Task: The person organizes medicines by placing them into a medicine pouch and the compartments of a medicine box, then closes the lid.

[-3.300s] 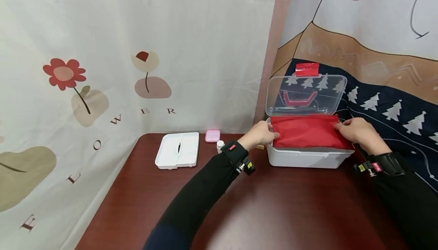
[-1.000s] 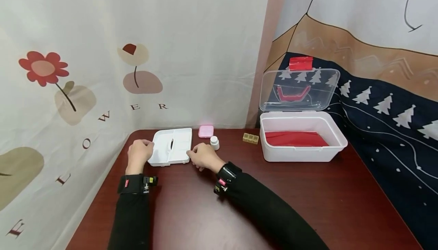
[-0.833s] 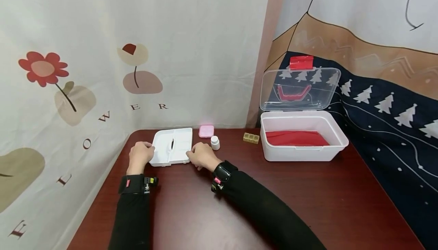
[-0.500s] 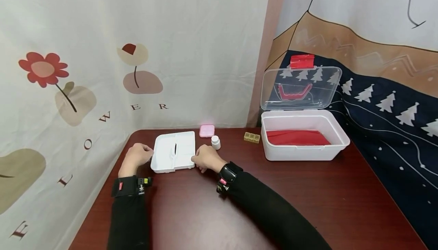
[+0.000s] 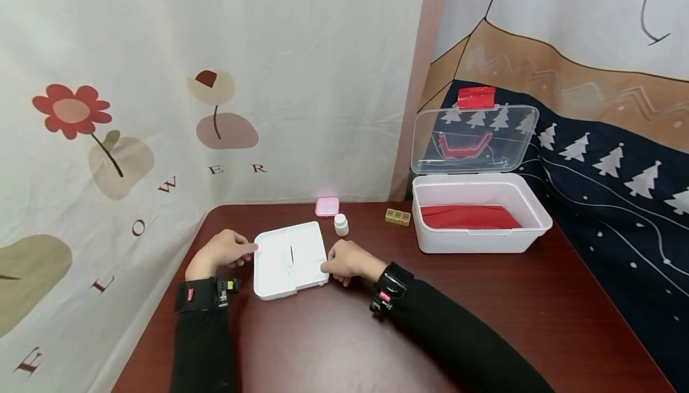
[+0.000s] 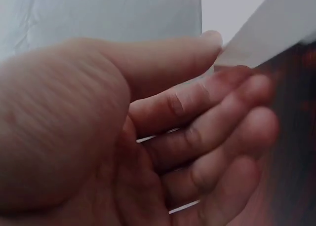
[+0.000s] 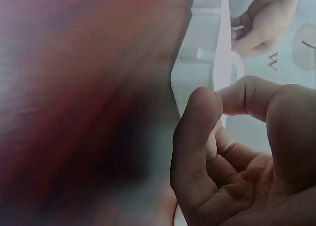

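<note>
- The dark red-brown tabletop (image 5: pixel 290 351) looks glossy, so anything light pushed at one edge could slide or swivel; the person sits at six o'clock.
- The white storage box (image 5: pixel 479 242) stands just short of three o'clock from the flat white plastic case (image 5: pixel 309 250), well apart, its clear lid (image 5: pixel 484 124) raised; a bump could drop the lid over the red fabric (image 5: pixel 468 218) inside.
- That flat case is between the two hands, turned askew; whether it lies flat or is lifted, I cannot tell. Uneven lifting could tilt it out of the fingers.
- The right hand (image 5: pixel 352 260), at three o'clock of it, pinches its rim near the closer corner; so small a hold could slip.
- The left hand (image 5: pixel 223 250), at nine o'clock, pinches the opposite rim toward the far corner; with the grips mismatched, the near-left corner could sag.
- The pink square case (image 5: pixel 327 206) sits at one o'clock, where a backward push could nudge it.
- The yellowish compartment box (image 5: pixel 398 217) lies between two and three o'clock, beside the storage box; a swinging arm could sweep it.
- The white bottle (image 5: pixel 341 225), upright at two o'clock, seems likeliest to topple: narrow base, right knuckles near.
</note>
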Available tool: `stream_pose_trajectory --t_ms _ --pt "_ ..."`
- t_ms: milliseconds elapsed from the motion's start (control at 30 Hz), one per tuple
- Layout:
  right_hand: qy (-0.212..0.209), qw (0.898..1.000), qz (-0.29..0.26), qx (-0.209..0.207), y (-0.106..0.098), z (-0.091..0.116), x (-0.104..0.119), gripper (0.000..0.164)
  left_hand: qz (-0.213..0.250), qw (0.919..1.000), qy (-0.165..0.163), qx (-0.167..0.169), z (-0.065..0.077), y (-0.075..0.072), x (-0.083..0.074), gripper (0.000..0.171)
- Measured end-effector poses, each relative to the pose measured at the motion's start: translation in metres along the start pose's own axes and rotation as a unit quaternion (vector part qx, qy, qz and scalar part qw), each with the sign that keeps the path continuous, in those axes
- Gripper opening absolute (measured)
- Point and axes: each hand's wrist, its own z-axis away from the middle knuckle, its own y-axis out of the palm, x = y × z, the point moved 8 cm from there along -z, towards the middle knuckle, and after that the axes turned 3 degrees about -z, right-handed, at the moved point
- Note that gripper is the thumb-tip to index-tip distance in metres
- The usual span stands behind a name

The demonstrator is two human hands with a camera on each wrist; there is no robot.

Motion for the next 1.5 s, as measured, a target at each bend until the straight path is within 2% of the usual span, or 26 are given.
stream_pose_trajectory --t_ms 133,267,400,533,700,833,933,1000,1067,1167,1267,1400,1500 --pt "-0.015 1.0 0.001 0.006 -0.003 0.02 -0.009 0.034 0.027 0.999 0.021 0.029 -0.001 0.008 -0.008 0.024" --pt "-0.025 1.0 -0.002 0.015 -0.009 0.044 -0.022 0.034 0.05 0.9959 0.027 0.071 -0.003 0.024 -0.022 0.02" --pt "-0.024 1.0 -0.001 0.02 -0.017 0.071 -0.037 0.033 0.052 0.9918 0.047 0.107 -0.007 0.043 -0.043 0.021" --pt "-0.016 1.0 -0.001 0.019 -0.027 0.096 -0.056 0.03 0.042 0.9884 0.072 0.127 -0.011 0.063 -0.071 0.023" --pt "-0.01 1.0 -0.009 0.002 -0.046 0.123 -0.082 0.027 -0.002 0.9861 0.125 0.11 -0.017 0.088 -0.114 0.027" --pt "-0.004 1.0 -0.016 -0.016 -0.063 0.139 -0.1 0.023 -0.056 0.9821 0.168 0.064 -0.022 0.103 -0.146 0.03" --pt "-0.005 0.999 -0.026 -0.022 -0.07 0.144 -0.109 0.022 -0.092 0.9795 0.178 0.02 -0.022 0.108 -0.161 0.033" --pt "-0.009 0.999 -0.036 -0.02 -0.073 0.145 -0.111 0.023 -0.108 0.9795 0.17 -0.003 -0.02 0.109 -0.166 0.039" --pt "-0.015 0.999 -0.046 -0.013 -0.073 0.144 -0.112 0.024 -0.117 0.9806 0.157 -0.009 -0.018 0.11 -0.168 0.048" --pt "-0.012 0.998 -0.057 -0.006 -0.073 0.144 -0.113 0.027 -0.12 0.9826 0.142 0.01 -0.013 0.112 -0.168 0.056" --pt "-0.002 0.998 -0.054 -0.014 -0.076 0.145 -0.114 0.033 -0.117 0.9843 0.125 0.042 -0.007 0.113 -0.167 0.054" --pt "0.007 0.998 -0.032 -0.051 -0.086 0.143 -0.111 0.04 -0.117 0.9852 0.105 0.068 -0.001 0.113 -0.164 0.047" --pt "0.008 0.996 -0.011 -0.085 -0.092 0.139 -0.105 0.039 -0.12 0.9843 0.107 0.074 0.001 0.114 -0.164 0.045"
